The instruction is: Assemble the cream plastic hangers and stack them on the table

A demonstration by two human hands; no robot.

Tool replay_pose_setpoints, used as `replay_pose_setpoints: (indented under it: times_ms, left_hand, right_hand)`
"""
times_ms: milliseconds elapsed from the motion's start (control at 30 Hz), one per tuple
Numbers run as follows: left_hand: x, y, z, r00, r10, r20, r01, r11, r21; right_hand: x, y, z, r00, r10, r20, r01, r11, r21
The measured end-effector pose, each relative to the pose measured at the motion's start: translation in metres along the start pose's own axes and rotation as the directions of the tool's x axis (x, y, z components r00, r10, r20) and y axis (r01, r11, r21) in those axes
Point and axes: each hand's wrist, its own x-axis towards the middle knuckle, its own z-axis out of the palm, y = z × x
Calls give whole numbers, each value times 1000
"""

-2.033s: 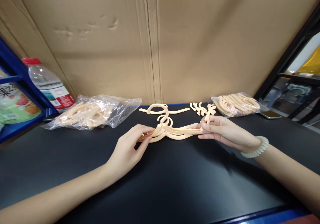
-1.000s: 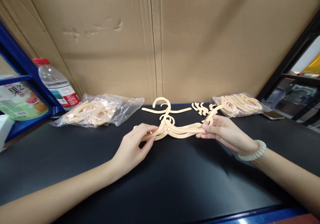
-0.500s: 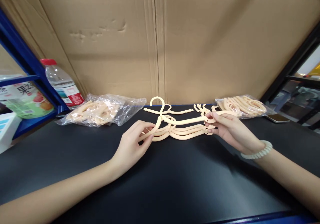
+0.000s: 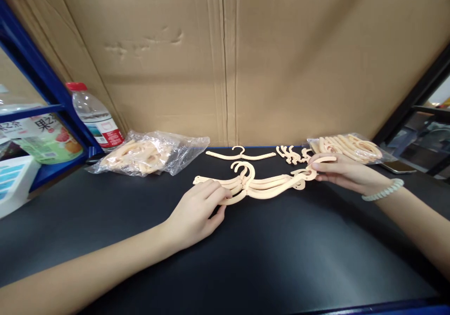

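A cream plastic clothes hanger (image 4: pixel 270 193) lies over a small stack of like hangers (image 4: pixel 272 182) on the black table. My left hand (image 4: pixel 200 209) is closed round its left arm, the fingertips hiding that end. At the far right end, my right hand (image 4: pixel 337 172) pinches the hanger beside a curved hook piece (image 4: pixel 325 159) that sticks out past the fingers. Behind the stack lies a separate hanger (image 4: pixel 242 156) with its arms spread. Several loose hook pieces (image 4: pixel 290 154) sit in a heap to the right of it.
Clear plastic bags of cream hanger parts lie at the back left (image 4: pixel 140 155) and back right (image 4: pixel 346 146). A red-capped bottle (image 4: pixel 94 116) leans near the blue shelf frame (image 4: pixel 35 62). A phone (image 4: pixel 399 166) lies by the right bag. Cardboard (image 4: pixel 158 80) stands behind the table.
The hanger has come down from above the stack onto it, its hook now lying toward the other hooks. Both hands moved with it, still gripping its ends.
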Motion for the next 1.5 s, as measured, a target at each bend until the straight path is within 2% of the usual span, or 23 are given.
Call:
replay_pose_setpoints:
  times_ms: [167, 300, 400, 500, 667, 733, 800, 900, 967, 1067, 1167, 1267, 1500]
  left_hand:
    - [1, -1, -1, 997, -41, 59, 42, 999, -11]
    - [1, -1, -1, 997, -49, 64, 49, 999, 0]
    - [2, -1, -1, 996, -54, 65, 54, 999, 5]
    - [2, -2, -1, 996, -63, 62, 63, 998, 7]
    - [2, -2, 0, 994, -89, 60, 89, 996, 6]
    - [2, -2, 1, 994, -94, 52, 94, 996, 9]
    - [2, -2, 1, 995, -91, 40, 91, 996, 15]
    - [1, -1, 1, 997, -78, 22, 78, 996, 34]
    - [0, 0, 1, 997, -70, 26, 69, 997, 41]
    - [-1, 2, 1, 997, -67, 46, 64, 997, 45]
    - [-1, 3, 1, 997, -71, 42, 68, 995, 68]
    - [0, 3, 1, 996, -75, 38, 71, 994, 88]
    - [2, 4, -1, 991, -107, 77, 101, 992, 80]
  right_hand:
    - [1, 1, 4, 994, -99, 44, 100, 995, -25]
    - [-3, -4, 2, 982, -163, 95, 181, 958, -221]
    - [-4, -6, -3, 982, -154, 107, 184, 892, -412]
    - [-1, -3, -8, 983, -119, 137, 178, 789, -588]
    - [3, 5, -14, 978, -150, 142, 205, 646, -735]
    - [4, 6, -12, 979, -178, 101, 191, 619, -762]
    - [3, 6, -7, 965, -258, 44, 193, 589, -785]
    - [0, 5, 13, 882, -470, -29, 252, 524, -814]
    - [-5, 4, 32, 836, -548, -3, 318, 490, -811]
    - [-13, 5, 60, 810, -564, 160, 449, 422, -787]
    - [-17, 10, 74, 790, -529, 311, 537, 352, -766]
    - [-15, 18, 73, 798, -512, 317, 527, 341, -778]
    - [-7, 30, 65, 827, -494, 269, 483, 378, -790]
